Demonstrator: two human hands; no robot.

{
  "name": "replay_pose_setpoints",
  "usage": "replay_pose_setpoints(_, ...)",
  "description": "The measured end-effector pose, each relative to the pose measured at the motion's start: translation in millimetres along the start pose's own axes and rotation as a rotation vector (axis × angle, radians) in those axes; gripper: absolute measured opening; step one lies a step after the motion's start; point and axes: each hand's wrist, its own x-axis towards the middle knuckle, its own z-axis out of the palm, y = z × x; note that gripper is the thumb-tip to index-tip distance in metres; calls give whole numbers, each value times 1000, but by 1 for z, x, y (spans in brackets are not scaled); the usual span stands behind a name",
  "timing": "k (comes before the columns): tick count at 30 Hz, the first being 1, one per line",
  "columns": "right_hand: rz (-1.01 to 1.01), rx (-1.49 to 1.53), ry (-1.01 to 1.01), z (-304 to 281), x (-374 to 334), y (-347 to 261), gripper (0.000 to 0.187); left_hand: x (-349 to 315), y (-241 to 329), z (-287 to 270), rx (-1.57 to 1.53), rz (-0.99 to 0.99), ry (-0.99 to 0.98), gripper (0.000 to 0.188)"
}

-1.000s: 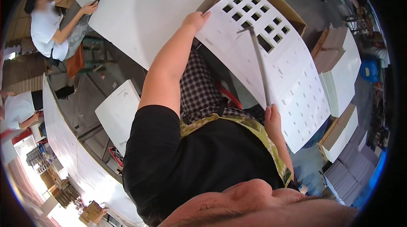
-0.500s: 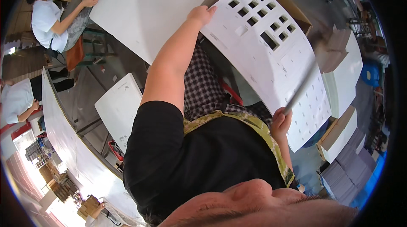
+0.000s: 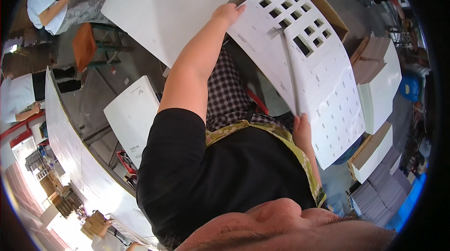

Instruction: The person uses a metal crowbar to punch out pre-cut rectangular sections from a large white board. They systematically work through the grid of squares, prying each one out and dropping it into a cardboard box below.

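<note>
A white-shirted co-worker (image 3: 44,4) sits beyond a stack of white boards (image 3: 125,122), whose print near two corners is too small to read. The left hand (image 3: 228,13) touches the left corner of the white sheet (image 3: 330,75); whether its partly hidden fingers pinch it, I cannot tell. A grey rod (image 3: 291,72) slants across the sheet from its near edge, where the right hand's (image 3: 302,126) fingers close round it, toward square cut-outs (image 3: 287,4). Tiny unreadable labels dot the sheet. A carton (image 3: 323,0) shows along its far edge.
</note>
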Motion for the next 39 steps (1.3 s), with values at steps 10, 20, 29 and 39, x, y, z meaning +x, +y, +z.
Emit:
replay_pose_setpoints(10, -167, 368, 233, -2, -22, 36, 19, 3, -2, 1, 8, -18, 1, 59)
replay_pose_setpoints(20, -83, 273, 143, -35, -20, -4, 20, -1, 0, -3, 7, -39, -2, 59)
replay_pose_setpoints(29, -9, 25, 76, -26, 1, -19, 22, 0, -2, -1, -18, -21, 20, 61)
replay_pose_setpoints(39, 41, -11, 49, -15, 3, -4, 23, 2, 0, -2, -24, -13, -20, 60)
